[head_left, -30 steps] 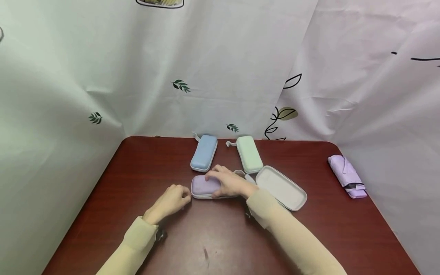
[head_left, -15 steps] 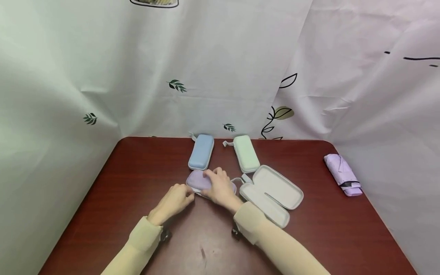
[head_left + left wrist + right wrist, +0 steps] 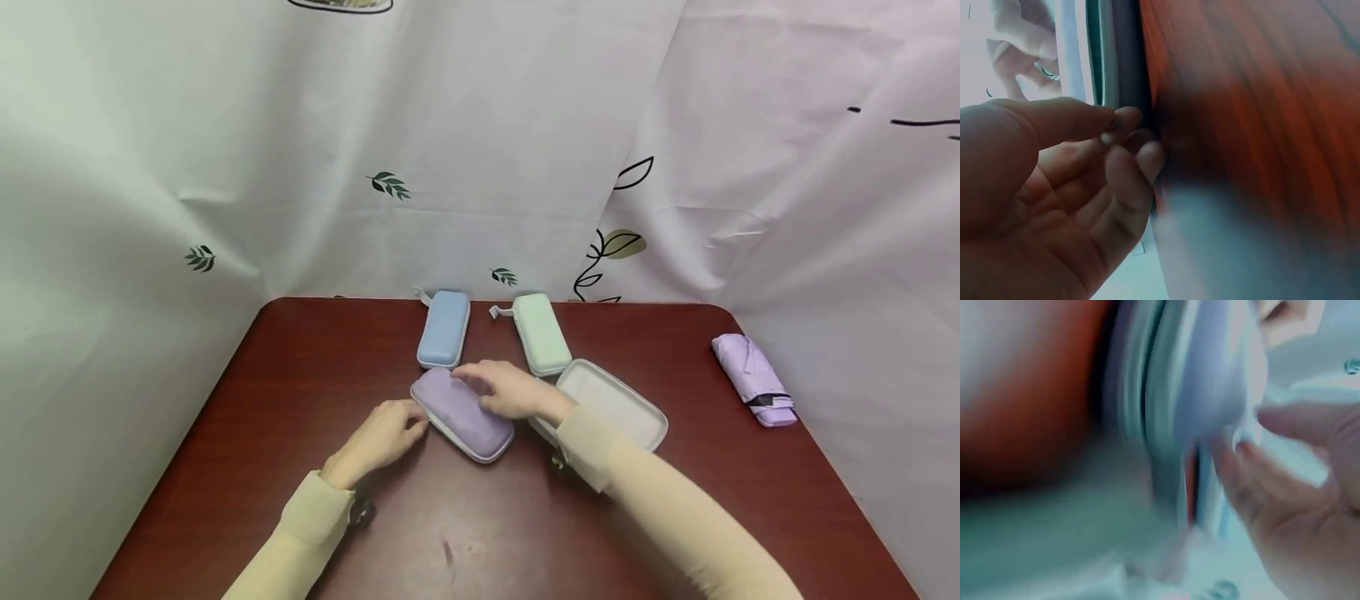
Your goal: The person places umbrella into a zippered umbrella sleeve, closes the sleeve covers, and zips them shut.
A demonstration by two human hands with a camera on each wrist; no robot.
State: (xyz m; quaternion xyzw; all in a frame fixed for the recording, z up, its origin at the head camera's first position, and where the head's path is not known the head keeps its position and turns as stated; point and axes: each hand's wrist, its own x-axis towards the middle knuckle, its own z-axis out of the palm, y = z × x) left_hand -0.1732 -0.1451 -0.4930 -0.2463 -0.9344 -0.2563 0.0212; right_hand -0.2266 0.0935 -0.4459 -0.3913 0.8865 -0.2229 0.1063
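A purple hard zip case [image 3: 467, 414] lies diagonally at the middle of the table, its near-right end toward me. My left hand [image 3: 385, 433] pinches at the seam by its left end; in the left wrist view, thumb and forefinger meet beside the pale rim [image 3: 1105, 56]. What exactly lies between them is hidden. Over the case's back edge reaches my right hand [image 3: 512, 388], its fingers loosely extended. The right wrist view is blurred, with thumb and fingers [image 3: 1254, 481] apart near the purple lid [image 3: 1213, 375]. Partly behind my right arm, a spread-open pale case [image 3: 611, 402] shows its inner side.
A blue zip case [image 3: 444, 328] and a light green one [image 3: 542, 333] lie at the back, each with a wrist strap. Near the table's right edge is a folded lilac umbrella [image 3: 753, 379]. Printed cloth [image 3: 465, 150] hangs behind the table [image 3: 450, 517].
The purple case has turned, its right end swinging toward me. My right hand has shifted right and back from its top, while the left hand stays at the left end.
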